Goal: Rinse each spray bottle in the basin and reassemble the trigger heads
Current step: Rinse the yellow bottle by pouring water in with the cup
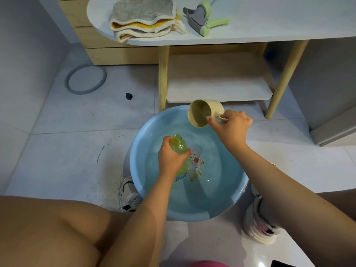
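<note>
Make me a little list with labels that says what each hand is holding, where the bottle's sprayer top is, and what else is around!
left hand: left hand grips the green bottle, no top on, over the basin
right hand: right hand holds the cream cup by its handle, tipped toward the bottle
basin: blue basin on the floor, water inside
sprayer top: trigger head lies on the white table
also on table: folded towels
on floor: grey ring
</note>
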The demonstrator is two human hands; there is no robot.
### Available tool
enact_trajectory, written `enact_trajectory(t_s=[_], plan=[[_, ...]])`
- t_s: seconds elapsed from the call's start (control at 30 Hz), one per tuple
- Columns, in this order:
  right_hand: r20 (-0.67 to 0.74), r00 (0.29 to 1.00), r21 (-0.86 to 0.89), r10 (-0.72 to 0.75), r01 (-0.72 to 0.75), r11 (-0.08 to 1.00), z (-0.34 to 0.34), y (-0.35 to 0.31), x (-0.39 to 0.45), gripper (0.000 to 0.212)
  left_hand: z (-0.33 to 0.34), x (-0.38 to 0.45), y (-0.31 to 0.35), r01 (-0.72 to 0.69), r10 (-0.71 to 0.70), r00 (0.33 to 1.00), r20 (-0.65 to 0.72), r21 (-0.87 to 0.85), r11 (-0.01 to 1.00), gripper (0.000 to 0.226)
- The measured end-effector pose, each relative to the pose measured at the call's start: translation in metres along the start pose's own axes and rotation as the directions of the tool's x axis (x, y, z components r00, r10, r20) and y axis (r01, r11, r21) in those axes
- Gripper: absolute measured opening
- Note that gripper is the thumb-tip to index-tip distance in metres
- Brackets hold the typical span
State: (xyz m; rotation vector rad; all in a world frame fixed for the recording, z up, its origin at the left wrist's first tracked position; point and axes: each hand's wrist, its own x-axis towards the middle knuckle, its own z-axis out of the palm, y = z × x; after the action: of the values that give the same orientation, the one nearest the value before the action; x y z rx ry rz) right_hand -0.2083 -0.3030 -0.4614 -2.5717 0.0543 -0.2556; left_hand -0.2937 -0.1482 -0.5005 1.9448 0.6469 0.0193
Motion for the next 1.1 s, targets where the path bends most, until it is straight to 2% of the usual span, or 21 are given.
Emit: enact_trajectory(t_s=[0.07, 0.17, 0.23, 0.37, 0.47, 0.53, 0.63, 0.73, 0.8, 0.9, 0.97, 1.0, 1.1], plan=[[0.046, 0.999, -0.164, -0.029, 0.036, 0.986, 0.008, 0.013, -0.004, 0.041, -0.001, 0.000, -0.003, -0.007, 0.007, 1.000, -0.009, 0.001, 1.000, 0.053], [0.096, 0.974, -0.337, -0.204, 0.225, 0.914, 0.026, 0.030, -0.019, 0.033, -0.003, 0.002, -0.008, -0.007, 0.007, 1.000, -0.018, 0.010, 1.000, 0.054], [0.182, 0.951, -0.409, -0.250, 0.304, 0.860, 0.034, 0.035, -0.030, 0.031, -0.004, 0.003, -0.011, -0.007, 0.008, 1.000, -0.023, 0.015, 1.000, 0.056], [0.373, 0.889, -0.511, -0.266, 0.436, 0.741, 0.050, 0.045, -0.046, 0.033, -0.005, 0.005, -0.015, -0.005, 0.006, 0.999, -0.032, 0.018, 1.000, 0.057], [0.500, 0.832, -0.532, -0.239, 0.514, 0.673, 0.056, 0.045, -0.052, 0.024, -0.007, 0.005, -0.017, -0.001, 0.002, 0.999, -0.034, 0.018, 1.000, 0.057], [0.564, 0.796, -0.507, -0.219, 0.543, 0.669, 0.057, 0.044, -0.054, 0.027, -0.007, 0.005, -0.017, 0.003, -0.002, 1.000, -0.025, 0.009, 1.000, 0.056], [0.533, 0.834, -0.467, -0.146, 0.434, 0.770, 0.052, 0.039, -0.049, 0.031, -0.010, 0.004, -0.016, -0.004, 0.004, 1.000, -0.020, 0.006, 1.000, 0.054], [0.423, 0.904, -0.381, 0.059, 0.119, 0.917, 0.045, 0.037, -0.039, 0.025, -0.010, 0.004, -0.016, -0.014, 0.014, 1.000, -0.023, 0.001, 1.000, 0.053], [0.396, 0.891, -0.308, 0.222, -0.099, 0.946, 0.039, 0.038, -0.029, 0.032, -0.011, 0.003, -0.015, -0.013, 0.013, 1.000, -0.019, 0.002, 1.000, 0.054], [0.443, 0.810, -0.175, 0.385, -0.343, 0.923, 0.028, 0.037, -0.015, 0.043, -0.010, 0.001, -0.013, -0.017, 0.017, 1.000, -0.016, 0.010, 1.000, 0.055], [0.475, 0.784, -0.009, 0.401, -0.451, 0.893, 0.024, 0.036, -0.008, 0.048, -0.009, 0.000, -0.012, -0.021, 0.021, 1.000, -0.013, 0.015, 1.000, 0.056], [0.473, 0.793, 0.082, 0.384, -0.473, 0.877, 0.021, 0.035, -0.005, 0.051, -0.008, -0.001, -0.012, -0.021, 0.021, 1.000, -0.011, 0.016, 1.000, 0.055], [0.442, 0.845, 0.237, 0.301, -0.434, 0.869, 0.011, 0.025, 0.000, 0.054, -0.006, -0.002, -0.009, -0.015, 0.016, 1.000, -0.010, 0.017, 1.000, 0.052]])
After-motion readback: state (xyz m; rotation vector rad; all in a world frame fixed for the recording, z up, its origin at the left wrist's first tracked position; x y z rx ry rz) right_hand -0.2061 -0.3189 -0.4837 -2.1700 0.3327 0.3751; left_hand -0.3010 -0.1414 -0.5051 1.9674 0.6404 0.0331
